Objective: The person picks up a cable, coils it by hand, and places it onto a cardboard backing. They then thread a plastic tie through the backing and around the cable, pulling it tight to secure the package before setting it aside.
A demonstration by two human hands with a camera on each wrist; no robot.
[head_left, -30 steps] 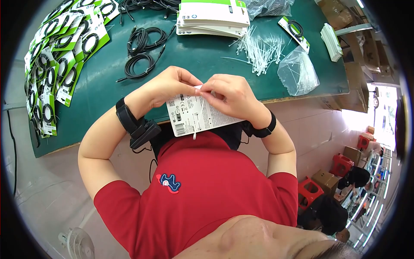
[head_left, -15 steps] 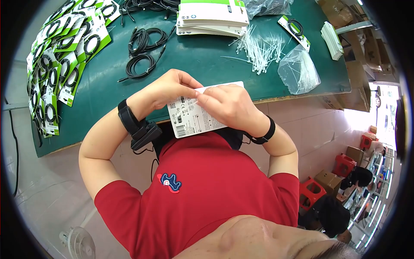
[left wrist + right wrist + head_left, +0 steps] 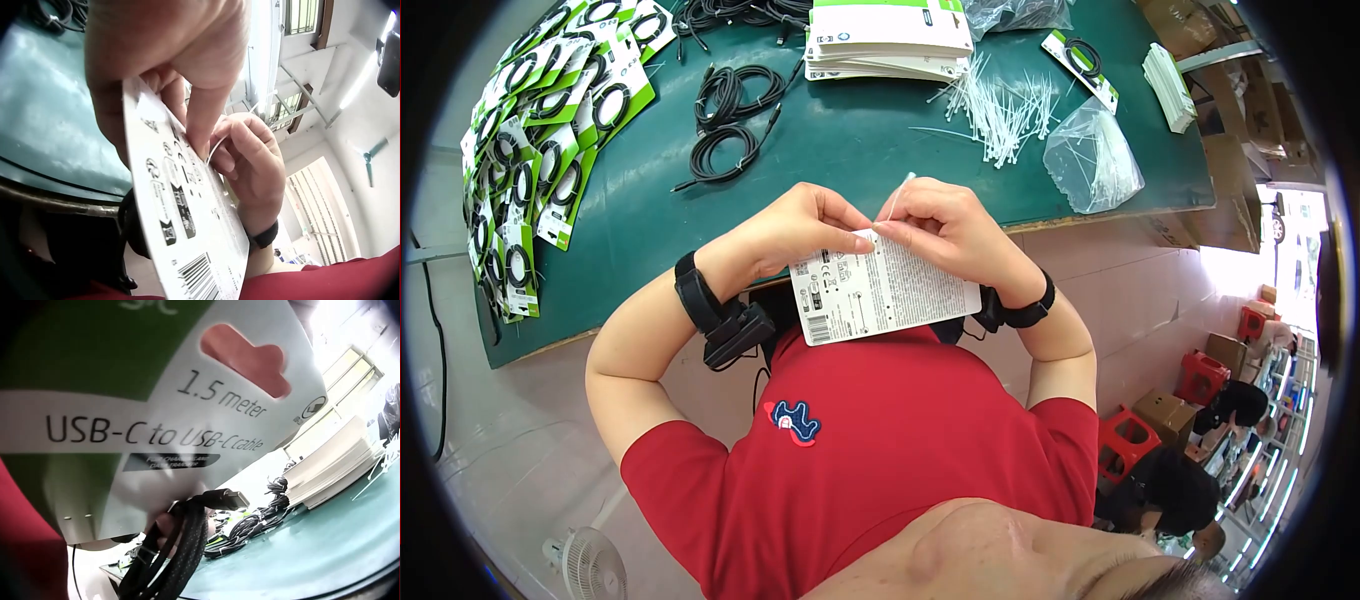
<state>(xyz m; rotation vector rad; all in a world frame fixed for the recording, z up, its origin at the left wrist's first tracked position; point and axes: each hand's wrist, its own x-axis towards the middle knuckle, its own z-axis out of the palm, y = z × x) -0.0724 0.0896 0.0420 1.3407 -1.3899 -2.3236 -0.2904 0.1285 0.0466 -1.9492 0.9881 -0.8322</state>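
Between the two hands is a printed cardboard package card (image 3: 890,290), its text and barcode side facing up in the head view. My left hand (image 3: 805,225) grips its far edge, thumb on the printed face. A bundled black USB-C cable (image 3: 187,550) lies against the card's green-and-white front in the right wrist view, with fingertips behind it. My right hand (image 3: 955,230) pinches a thin white cable tie (image 3: 897,198), which rises from between the fingers. In the left wrist view the tie curves out of the card's face beside the left thumb.
Carded cables (image 3: 550,150) are heaped at the table's left. Loose black cables (image 3: 725,150) lie beyond the left hand, near a stack of cards (image 3: 890,45). Further right are scattered white cable ties (image 3: 1005,120), a clear bag (image 3: 1090,165), one carded cable (image 3: 1083,65) and another card stack (image 3: 1168,90).
My right hand dipped over the card, then drew back to the right and now shows the tie's end sticking up. The card has shifted slightly toward the body; the left hand keeps its grip.
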